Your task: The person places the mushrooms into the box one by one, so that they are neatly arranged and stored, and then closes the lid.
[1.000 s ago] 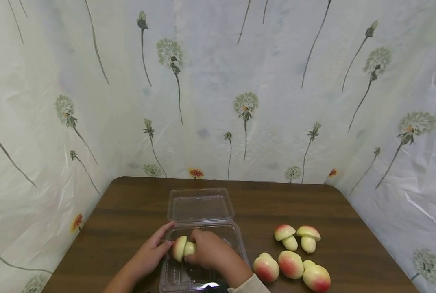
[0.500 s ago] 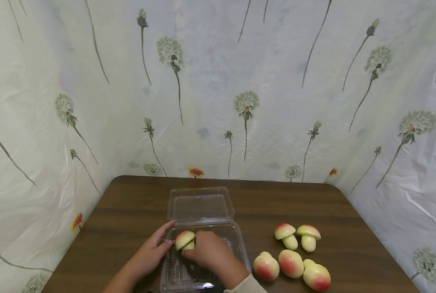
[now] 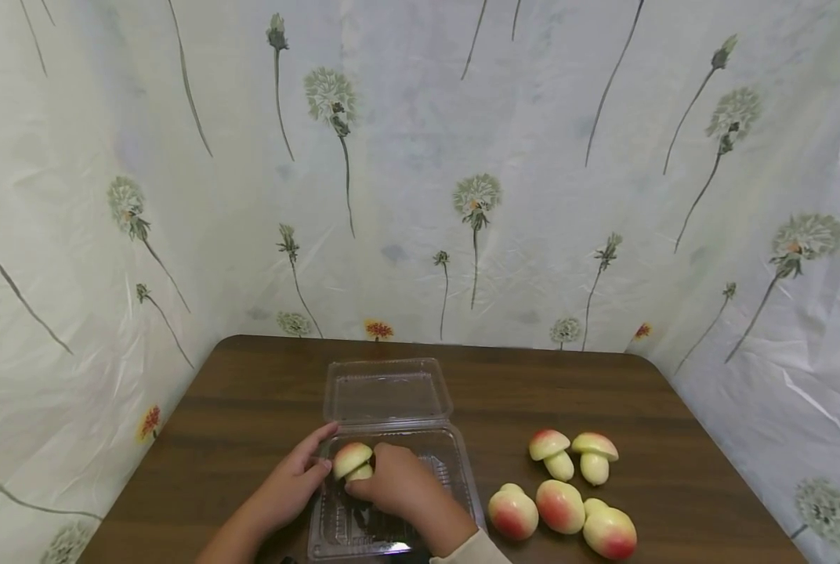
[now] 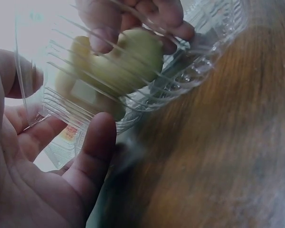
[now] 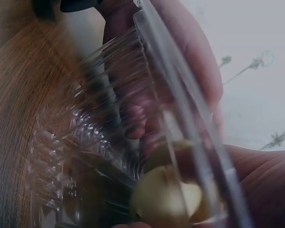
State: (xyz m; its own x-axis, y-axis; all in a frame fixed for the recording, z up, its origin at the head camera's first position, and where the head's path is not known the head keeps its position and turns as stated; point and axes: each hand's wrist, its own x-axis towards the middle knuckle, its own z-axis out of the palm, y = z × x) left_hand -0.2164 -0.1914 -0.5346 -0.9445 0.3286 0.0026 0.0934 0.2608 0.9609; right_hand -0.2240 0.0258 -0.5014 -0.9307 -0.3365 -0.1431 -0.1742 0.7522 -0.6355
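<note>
A toy mushroom (image 3: 352,460) with a cream and red cap is inside the left part of a clear plastic clamshell container (image 3: 460,462). My right hand (image 3: 404,484) reaches in from the right and pinches it between thumb and fingers. My left hand (image 3: 284,487) rests against the container's left side, fingers extended along the rim. Through the ribbed wall in the left wrist view, the pale mushroom (image 4: 137,59) shows beneath the right fingers; the left thumb (image 4: 102,140) touches the wall's outside. In the right wrist view, the container wall partly covers the mushroom (image 5: 159,194).
The container's lid (image 3: 388,390) lies folded back behind its base. Several more toy mushrooms lie right of the container: two at the back, including one with an upright cap (image 3: 594,457), and three in front, including a red-tipped one (image 3: 559,507). A flowered curtain (image 3: 406,196) surrounds the brown table (image 3: 251,392).
My right hand has turned the mushroom from cap-left to cap-up and moved it slightly back and left inside the container. My left hand has stayed at the container's side.
</note>
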